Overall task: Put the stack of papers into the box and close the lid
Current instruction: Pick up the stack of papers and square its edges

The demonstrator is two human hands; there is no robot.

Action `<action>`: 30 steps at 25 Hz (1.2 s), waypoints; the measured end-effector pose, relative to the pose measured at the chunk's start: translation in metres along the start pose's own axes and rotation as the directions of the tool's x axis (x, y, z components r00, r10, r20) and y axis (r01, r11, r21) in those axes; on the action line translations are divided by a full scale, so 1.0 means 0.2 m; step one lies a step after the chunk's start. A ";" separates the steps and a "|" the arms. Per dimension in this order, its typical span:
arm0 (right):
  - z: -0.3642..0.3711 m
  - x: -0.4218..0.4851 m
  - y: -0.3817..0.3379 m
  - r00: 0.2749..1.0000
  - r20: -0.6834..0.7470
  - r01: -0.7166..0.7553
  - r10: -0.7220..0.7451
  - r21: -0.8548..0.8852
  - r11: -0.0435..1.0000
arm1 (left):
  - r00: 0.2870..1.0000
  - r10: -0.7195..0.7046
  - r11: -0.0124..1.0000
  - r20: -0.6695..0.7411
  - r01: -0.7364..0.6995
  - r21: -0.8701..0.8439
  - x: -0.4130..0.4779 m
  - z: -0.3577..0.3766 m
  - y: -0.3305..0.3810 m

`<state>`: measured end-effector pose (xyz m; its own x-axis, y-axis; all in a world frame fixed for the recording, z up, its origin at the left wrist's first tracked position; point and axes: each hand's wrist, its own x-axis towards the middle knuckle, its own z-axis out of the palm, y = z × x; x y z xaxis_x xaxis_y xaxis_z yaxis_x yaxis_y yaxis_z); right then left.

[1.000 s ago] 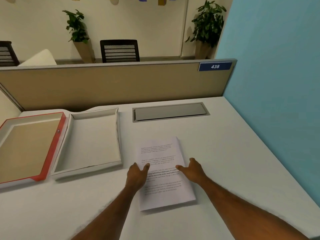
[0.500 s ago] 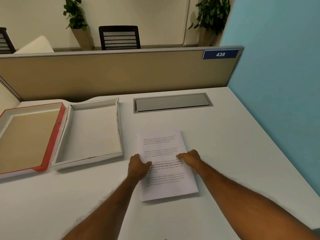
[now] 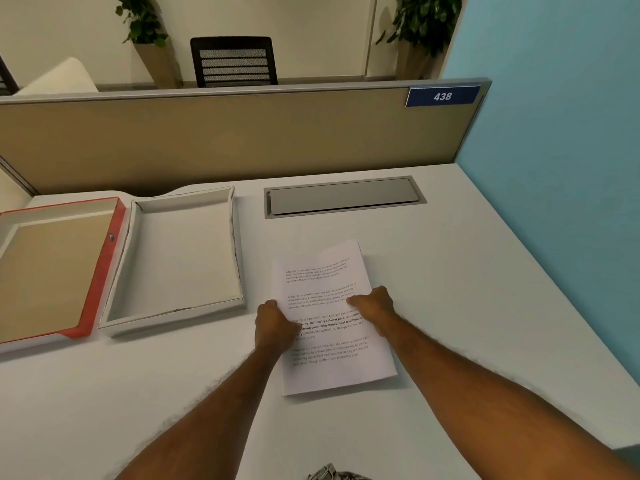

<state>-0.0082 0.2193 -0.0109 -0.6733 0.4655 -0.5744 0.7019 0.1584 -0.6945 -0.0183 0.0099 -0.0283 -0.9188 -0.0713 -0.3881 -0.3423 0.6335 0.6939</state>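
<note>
Both hands sit at the long edges of the stack of papers (image 3: 332,317), which lies flat on the white desk (image 3: 485,306) with its printed side up. The left hand (image 3: 275,329) is curled closed over the left edge, and the right hand (image 3: 374,308) presses its fingers onto the right edge; whether either has fingers under the sheets I cannot tell. The stack looks thin, light and floppy, so it will likely sag and fan unless pinched firmly at both side edges, about where the hands are. Left of the left hand, just beyond it, the open white box (image 3: 239,251) waits empty, and its red-rimmed lid (image 3: 104,271) lies upturned further left. Beyond the grip is a grey cable hatch (image 3: 343,197), then a tan partition (image 3: 225,140) numbered 438, with a black chair (image 3: 233,62) and potted plants behind.
</note>
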 end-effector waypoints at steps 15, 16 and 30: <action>-0.06 -0.26 0.03 0.818 -0.116 0.576 -0.564 0.181 0.797 | 0.988 0.153 0.943 0.013 -0.142 -0.302 -0.02 -0.09 0.02; -0.08 -0.28 0.01 0.805 -0.127 0.593 -0.579 0.194 0.782 | 0.983 0.180 0.902 0.025 -0.155 -0.403 -0.03 -0.10 0.03; -0.16 -0.20 -0.14 0.698 -0.249 0.715 -0.671 0.198 0.671 | 0.776 0.528 0.687 -0.344 -0.629 -0.364 -0.09 -0.16 0.25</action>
<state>0.0075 0.2244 0.0459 -0.8832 0.4360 0.1729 -0.0566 0.2668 -0.9621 -0.0253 0.0178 0.0321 -0.9616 0.0140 0.2739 0.2711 0.1999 0.9416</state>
